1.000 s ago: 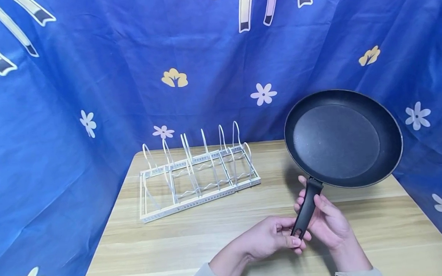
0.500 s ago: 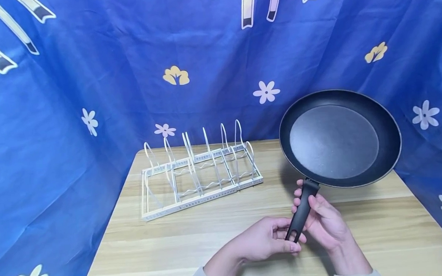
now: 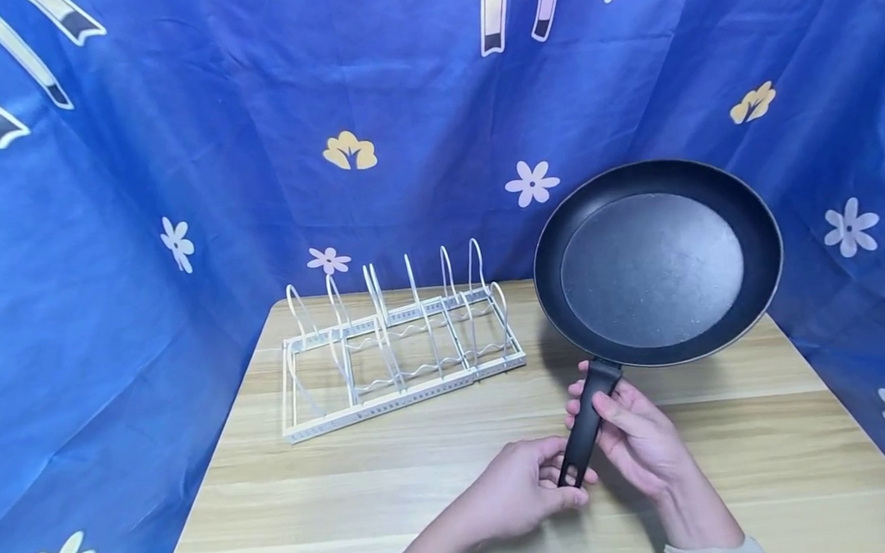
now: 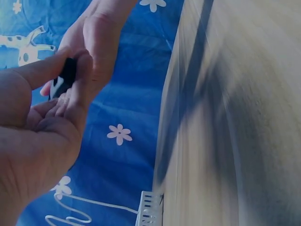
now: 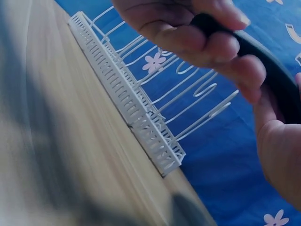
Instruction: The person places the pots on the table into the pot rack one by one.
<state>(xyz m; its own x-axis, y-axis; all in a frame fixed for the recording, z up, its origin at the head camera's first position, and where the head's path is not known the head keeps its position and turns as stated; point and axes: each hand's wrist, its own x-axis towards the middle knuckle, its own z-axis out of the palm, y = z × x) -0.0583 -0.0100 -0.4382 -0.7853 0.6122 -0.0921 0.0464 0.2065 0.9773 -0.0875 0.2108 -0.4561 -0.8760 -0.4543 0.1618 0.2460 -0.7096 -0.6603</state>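
Observation:
A black frying pan (image 3: 652,270) is held up above the right side of the table, its inside turned toward me. Its dark handle (image 3: 587,419) slants down toward the front. My right hand (image 3: 642,445) grips the handle close to the pan, thumb on top and fingers behind. At the handle's holed end, my left hand (image 3: 517,485) pinches it between thumb and fingers. The left wrist view shows the dark handle end (image 4: 65,77) between the left thumb and fingers. In the right wrist view the curved handle (image 5: 270,61) passes between the hands.
A white wire rack (image 3: 411,387) with upright loops stands at the table's back left, apart from the pan. The wooden table (image 3: 312,517) ends at a blue patterned curtain (image 3: 424,202) behind and at both sides.
The pan has shifted left and slightly up, and its inside faces me more. Both hands have moved left with the handle, keeping their hold. The rack has stayed put.

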